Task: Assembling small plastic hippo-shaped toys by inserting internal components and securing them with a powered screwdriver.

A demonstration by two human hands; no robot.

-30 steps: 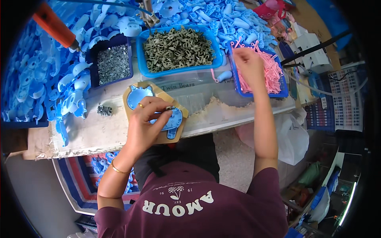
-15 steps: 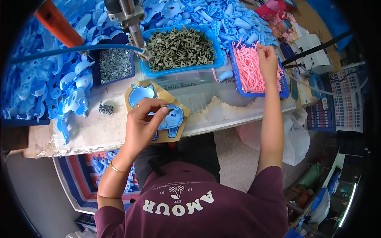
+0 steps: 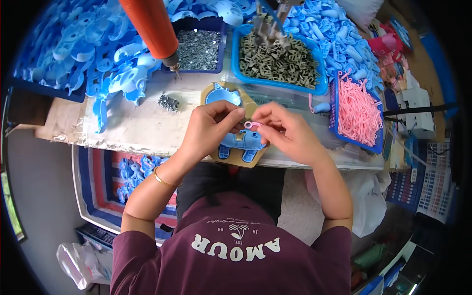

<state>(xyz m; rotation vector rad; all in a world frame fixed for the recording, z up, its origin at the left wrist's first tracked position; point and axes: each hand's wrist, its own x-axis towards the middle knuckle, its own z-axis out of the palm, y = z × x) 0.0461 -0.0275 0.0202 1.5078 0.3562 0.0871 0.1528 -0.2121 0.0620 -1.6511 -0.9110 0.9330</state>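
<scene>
My right hand pinches a pink plastic strip with a ring end. My left hand is closed, fingertips together beside that ring, on a small dark piece mostly hidden by the fingers. Both hands meet above a tan fixture on the table. In it lies a blue plastic shell half with two legs, partly covered by my hands. A rounder blue shell piece sits in the fixture's far part.
Beyond the hands stand a dark blue tray of screws, a blue tub of olive clips and a blue basket of pink strips. An orange electric screwdriver hangs at upper left. Blue shells pile up; dark small parts lie nearby.
My right hand has come from the pink basket to the fixture with a pink strip. My left hand stays over the fixture, now beside it. The view has shifted left.
</scene>
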